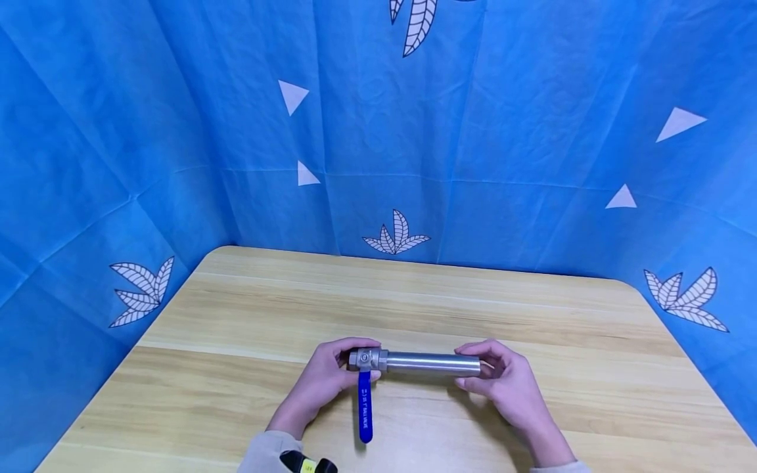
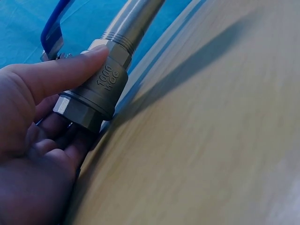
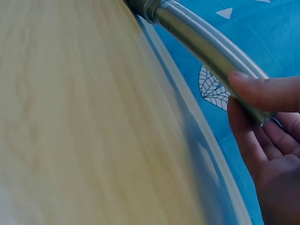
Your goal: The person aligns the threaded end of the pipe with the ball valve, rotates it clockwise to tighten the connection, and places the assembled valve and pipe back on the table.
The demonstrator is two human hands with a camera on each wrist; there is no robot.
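A metal ball valve point(image 1: 368, 359) with a blue lever handle point(image 1: 365, 410) is joined to a smooth steel pipe point(image 1: 432, 363). My left hand point(image 1: 327, 371) grips the valve body, thumb on the near side and fingers round the far side. In the left wrist view, raised lettering "1000 WOG" shows on the valve body point(image 2: 105, 79), and threads show where the pipe point(image 2: 131, 23) enters it. My right hand point(image 1: 508, 380) holds the pipe's free end between thumb and fingers. The right wrist view shows the thumb on the pipe point(image 3: 206, 42). The lever points toward me.
A light wood table point(image 1: 266, 302) lies under both hands. Blue cloth point(image 1: 378, 131) printed with white leaves and triangles hangs behind and at the sides. The valve and pipe cast a shadow point(image 2: 197, 61) on the tabletop. A black strap device point(image 1: 307, 462) is on the left wrist.
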